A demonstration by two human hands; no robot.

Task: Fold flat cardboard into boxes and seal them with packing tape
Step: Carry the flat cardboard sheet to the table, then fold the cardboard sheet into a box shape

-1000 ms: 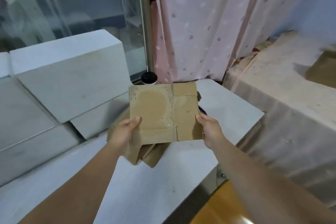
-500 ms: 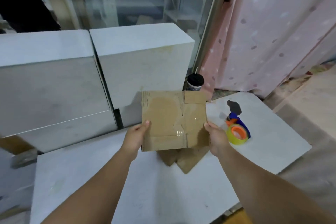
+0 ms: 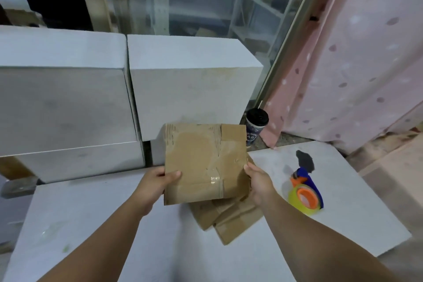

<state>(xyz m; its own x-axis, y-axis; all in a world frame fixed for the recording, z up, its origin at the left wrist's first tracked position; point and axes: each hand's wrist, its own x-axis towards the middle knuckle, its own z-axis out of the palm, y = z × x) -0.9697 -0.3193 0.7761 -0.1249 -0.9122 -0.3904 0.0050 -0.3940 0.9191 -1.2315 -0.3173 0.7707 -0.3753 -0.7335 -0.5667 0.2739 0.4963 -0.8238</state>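
Brown cardboard [image 3: 203, 162], flat and patched with glossy clear tape, is held up at the centre of the head view, its face towards the camera. The left hand [image 3: 155, 184] pinches its lower left edge, thumb on the front and the fingers hidden behind. The right hand [image 3: 258, 184] grips the lower right edge, thumb tip on the front and the rest curled around the side.

Just below, at about 5 o'clock from the held sheet, a small stack of flat cardboard [image 3: 226, 217] lies on the white surface [image 3: 96, 224], partly covered by the raised sheet. At 3 o'clock from the right hand, near but apart from it, a tape dispenser [image 3: 305, 192] with a blue frame, orange core and yellowish roll rests on the same surface.

At 1 o'clock from the cardboard a cup [image 3: 255, 128] with a black lid stands beside a pink dotted curtain [image 3: 357, 75]. White blocks [image 3: 190, 80] fill the 10 to 12 o'clock stretch behind the surface, with a glass pane [image 3: 206, 0] above them.
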